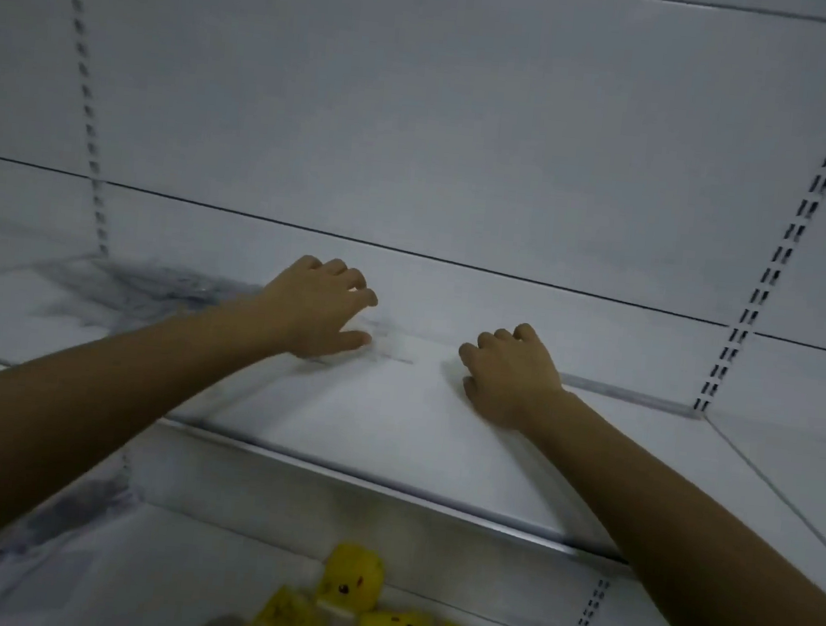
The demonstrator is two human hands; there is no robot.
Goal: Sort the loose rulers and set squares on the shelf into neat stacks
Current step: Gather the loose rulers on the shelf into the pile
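Both my hands reach onto a white shelf (390,426). My left hand (318,311) hovers low over it, fingers loosely bent and thumb stretched toward faint ruler markings (391,357) that look like a clear ruler lying flat. My right hand (513,375) sits knuckles-up just right of that spot; its fingertips curl under and are hidden. A blurred dark patch of clear rulers or set squares (151,290) lies at the back left. A long clear ruler (625,393) lies along the back right. The picture is motion-blurred.
The shelf's metal front lip (384,486) runs across below my arms. Slotted uprights (780,247) stand at both back corners. On the lower shelf sit several yellow packets (355,579) with dark spots.
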